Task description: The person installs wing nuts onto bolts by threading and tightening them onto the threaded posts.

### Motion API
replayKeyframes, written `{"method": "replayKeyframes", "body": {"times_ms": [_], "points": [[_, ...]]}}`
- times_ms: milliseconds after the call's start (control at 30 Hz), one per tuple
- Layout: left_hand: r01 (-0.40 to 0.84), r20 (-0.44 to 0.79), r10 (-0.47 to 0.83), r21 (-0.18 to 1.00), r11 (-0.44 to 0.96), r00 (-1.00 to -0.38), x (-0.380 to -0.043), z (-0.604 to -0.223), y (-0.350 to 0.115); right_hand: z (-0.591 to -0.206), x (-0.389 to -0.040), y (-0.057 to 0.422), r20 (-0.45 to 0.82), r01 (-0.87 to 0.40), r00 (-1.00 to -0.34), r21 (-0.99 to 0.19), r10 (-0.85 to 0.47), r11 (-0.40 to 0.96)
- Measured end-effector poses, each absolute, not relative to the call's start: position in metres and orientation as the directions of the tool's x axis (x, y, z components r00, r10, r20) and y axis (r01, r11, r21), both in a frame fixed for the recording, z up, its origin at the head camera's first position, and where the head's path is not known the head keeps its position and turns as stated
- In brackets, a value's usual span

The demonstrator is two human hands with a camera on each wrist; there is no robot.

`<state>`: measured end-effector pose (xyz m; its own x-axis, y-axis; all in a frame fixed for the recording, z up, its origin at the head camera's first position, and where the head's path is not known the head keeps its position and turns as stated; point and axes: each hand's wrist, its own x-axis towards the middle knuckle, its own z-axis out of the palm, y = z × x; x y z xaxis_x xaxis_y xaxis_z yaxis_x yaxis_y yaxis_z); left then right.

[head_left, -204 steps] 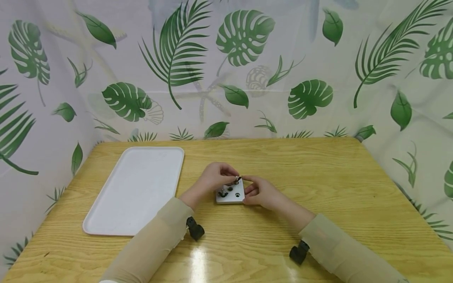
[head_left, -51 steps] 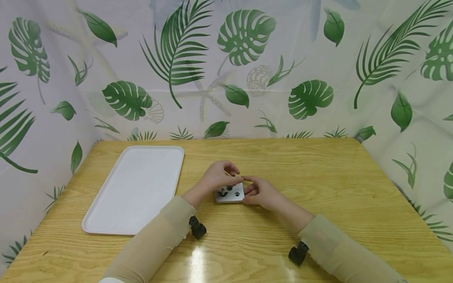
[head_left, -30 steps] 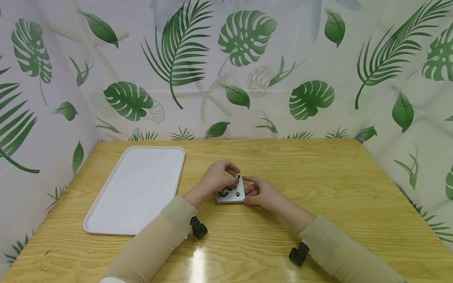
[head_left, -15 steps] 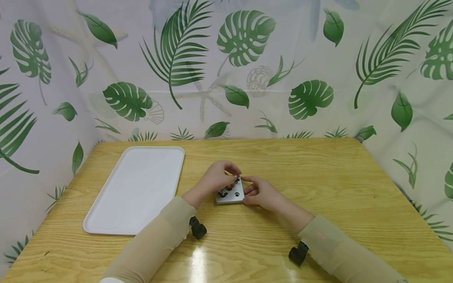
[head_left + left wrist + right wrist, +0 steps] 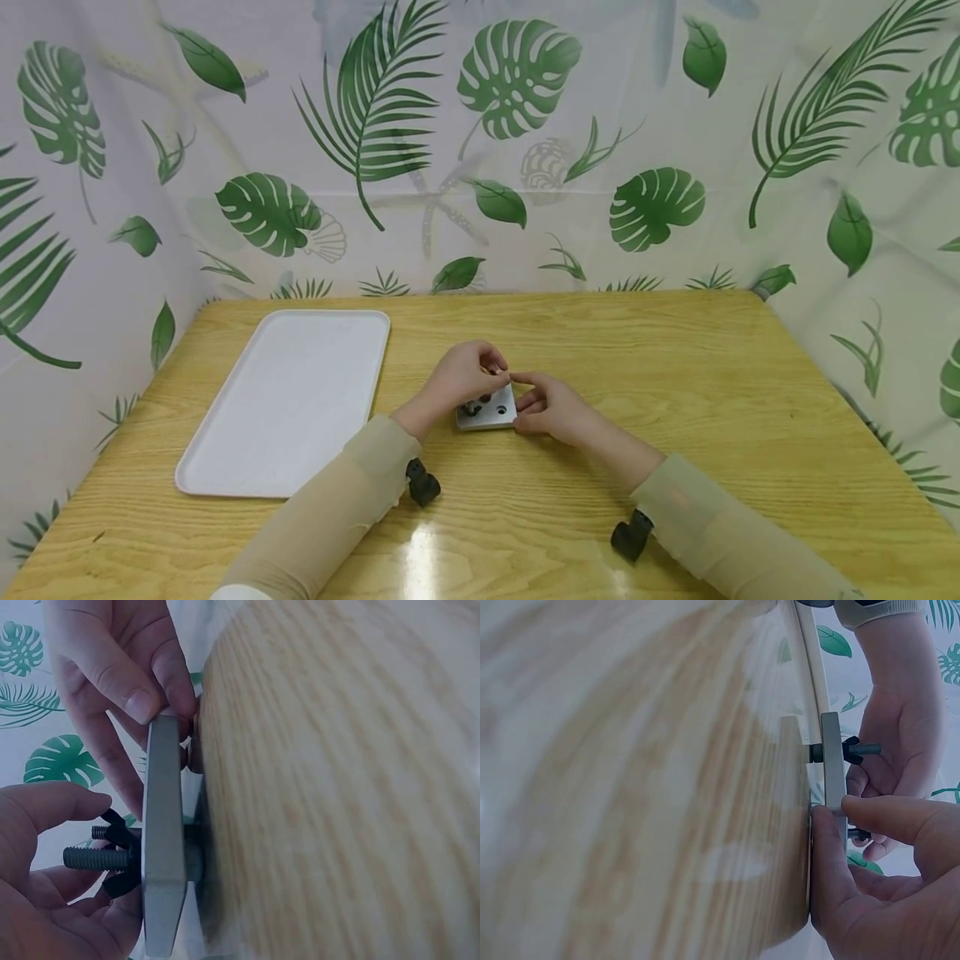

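A small square metal plate point(image 5: 486, 420) sits on the table, carried on bolt heads point(image 5: 816, 753) under it. Threaded bolts point(image 5: 96, 859) stand up through it with black wing nuts point(image 5: 124, 883) on them; one round hole near its front right corner has no bolt. My left hand point(image 5: 459, 377) reaches over the far side, thumb and fingers pinching the wing nut at the far bolt, which the fingers mostly hide in the head view. With thumb above and fingers below, my right hand point(image 5: 557, 410) pinches the plate's right edge, seen closely in the right wrist view.
A white tray point(image 5: 281, 417) lies on the left of the wooden table point(image 5: 675, 358). Behind the table hangs a leaf-printed cloth point(image 5: 570, 175). A small black camera sits at each cuff.
The left fingers have shifted slightly back and forth over the far wing nut, covering and uncovering it. The right hand and plate stay almost where they were.
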<state>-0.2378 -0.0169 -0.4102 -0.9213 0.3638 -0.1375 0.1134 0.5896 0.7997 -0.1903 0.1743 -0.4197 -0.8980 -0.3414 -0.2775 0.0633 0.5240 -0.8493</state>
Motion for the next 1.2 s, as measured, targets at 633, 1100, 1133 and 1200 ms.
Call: {"method": "replayKeyframes", "body": {"times_ms": [633, 1100, 1133, 1200], "points": [[0.034, -0.180, 0.372, 0.865, 0.500, -0.911, -0.2386, -0.4114, -0.0193, -0.4155, -0.1863, 0.1730, -0.300, 0.110, -0.896, -0.865, -0.328, 0.490], [0.172, -0.115, 0.427, 0.799, 0.576, -0.897, -0.2399, -0.4150, -0.0142, -0.4154, -0.1862, 0.1735, -0.302, 0.107, -0.897, -0.857, -0.323, 0.503], [0.177, -0.111, 0.427, 0.797, 0.578, -0.897, -0.2401, -0.4152, -0.0139, -0.4154, -0.1864, 0.1735, -0.299, 0.104, -0.897, -0.858, -0.325, 0.503], [0.174, -0.111, 0.425, 0.798, 0.577, -0.898, -0.2405, -0.4155, -0.0137, -0.4153, -0.1865, 0.1735, -0.296, 0.102, -0.897, -0.861, -0.328, 0.499]]}}
